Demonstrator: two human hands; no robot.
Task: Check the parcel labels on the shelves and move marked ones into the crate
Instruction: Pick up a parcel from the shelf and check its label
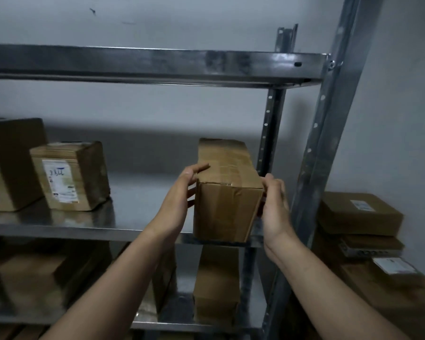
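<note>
A long brown cardboard parcel [227, 190] stands at the right end of the middle metal shelf [133, 217], its near end over the front edge. My left hand [182, 192] grips its left side and my right hand [274, 204] grips its right side. No label shows on the faces turned to me. Further left on the same shelf stands a smaller parcel [71, 175] with a white label bearing blue handwriting, and beside it a bigger parcel [10, 163] at the frame's left edge. No crate is in view.
The upper shelf [157, 65] hangs above. The rack's upright post [329, 143] stands just right of my right hand. More parcels [216, 285] sit on the lower shelf. A stack of labelled boxes [361, 214] rests beside the rack at the right.
</note>
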